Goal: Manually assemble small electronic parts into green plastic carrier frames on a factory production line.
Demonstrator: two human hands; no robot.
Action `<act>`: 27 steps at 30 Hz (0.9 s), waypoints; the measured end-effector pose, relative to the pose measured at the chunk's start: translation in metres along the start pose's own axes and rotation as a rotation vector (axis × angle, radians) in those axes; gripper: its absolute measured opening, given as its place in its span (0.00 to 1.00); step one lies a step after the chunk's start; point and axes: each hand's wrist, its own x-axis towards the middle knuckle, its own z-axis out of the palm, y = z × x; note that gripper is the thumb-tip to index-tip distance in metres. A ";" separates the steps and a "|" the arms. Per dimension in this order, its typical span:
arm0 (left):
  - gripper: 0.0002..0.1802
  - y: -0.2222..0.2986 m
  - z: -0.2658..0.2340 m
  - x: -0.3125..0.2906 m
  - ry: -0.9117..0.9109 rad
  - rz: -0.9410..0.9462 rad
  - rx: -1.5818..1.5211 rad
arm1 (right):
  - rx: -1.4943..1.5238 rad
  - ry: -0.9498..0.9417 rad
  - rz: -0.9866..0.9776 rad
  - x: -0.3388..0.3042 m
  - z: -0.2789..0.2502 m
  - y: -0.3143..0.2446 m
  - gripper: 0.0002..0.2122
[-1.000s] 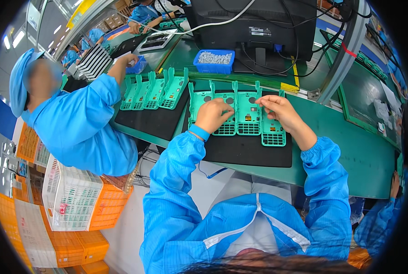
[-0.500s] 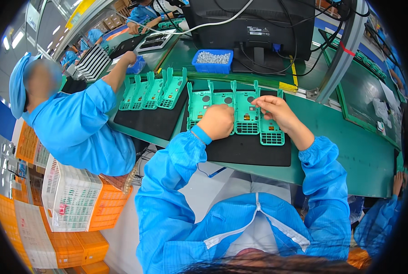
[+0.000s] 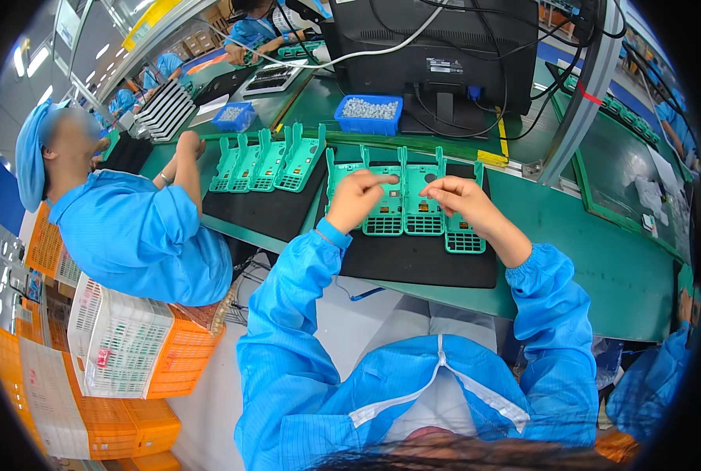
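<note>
My left hand [image 3: 358,198] hovers over the left part of a row of green plastic housings, its fingers curled and its index finger pointing right. Whether anything lies in that palm is hidden. Just to the right, my right hand [image 3: 469,206] has thumb and fingertips pinched together above the third green housing [image 3: 424,212]; anything between them is too small to make out. Beside it, the second housing [image 3: 383,216] shows its grid of key openings. The rightmost housing [image 3: 466,240] sits slightly nearer me, partly under my right hand. All rest on a black mat [image 3: 421,265].
A blue bin of small pale pieces [image 3: 368,106] stands behind the row, before a monitor [image 3: 436,55]. More green housings [image 3: 268,161] lie on another mat [image 3: 260,206] at the left, beside a co-worker [image 3: 131,220]. A metal post [image 3: 582,94] rises at the right.
My left hand has lifted off the second housing and moved left, its index finger now stretched. My right hand has shifted slightly left and down. The co-worker's arm has drawn back.
</note>
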 end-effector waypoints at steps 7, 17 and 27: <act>0.33 0.021 0.006 -0.008 0.018 -0.628 -1.776 | -0.343 0.059 -0.288 0.006 0.017 -0.017 0.08; 0.32 0.035 0.015 -0.020 0.013 -0.648 -1.812 | -0.835 0.187 -0.677 0.016 0.035 -0.010 0.06; 0.28 0.050 0.017 -0.020 0.040 -0.560 -1.624 | -0.635 0.152 -0.546 0.016 0.031 0.002 0.05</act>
